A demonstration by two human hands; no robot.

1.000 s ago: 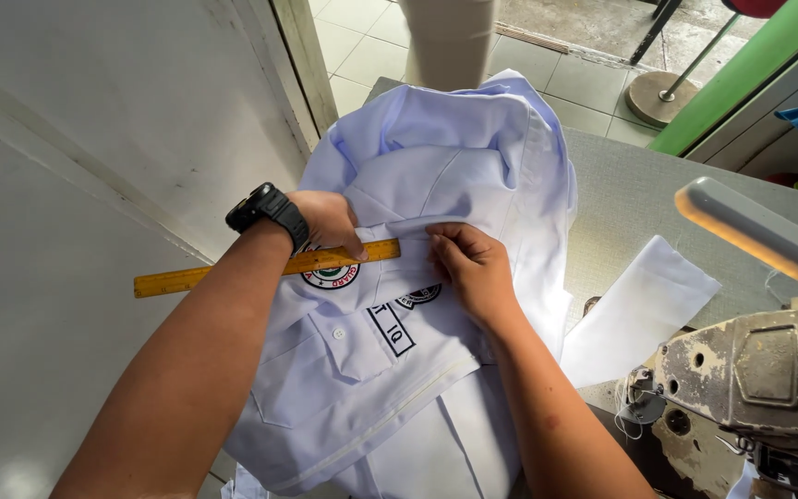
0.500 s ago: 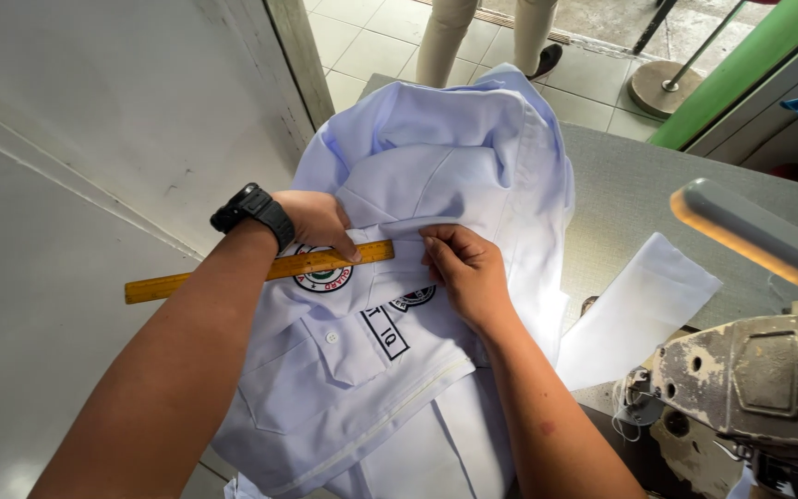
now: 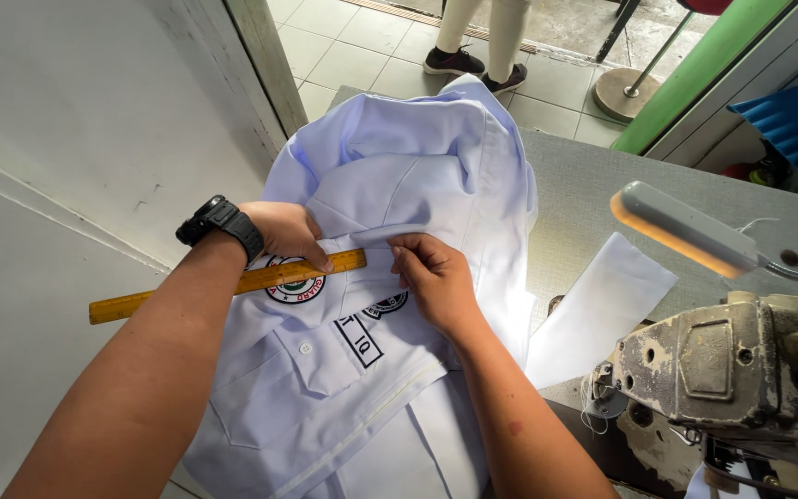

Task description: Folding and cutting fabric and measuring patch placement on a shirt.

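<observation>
Ruler [image 3: 233, 282] lies under left hand [image 3: 288, 231] on shirt [image 3: 399, 166].

White uniform shirt [image 3: 390, 194] with round badges, spread crumpled across frame centre; yellow wooden ruler [image 3: 140, 302] lies slanted across it, centre left.

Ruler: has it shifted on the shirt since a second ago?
No. The yellow ruler lies across the round patch as before, pinned by the left hand.
</observation>
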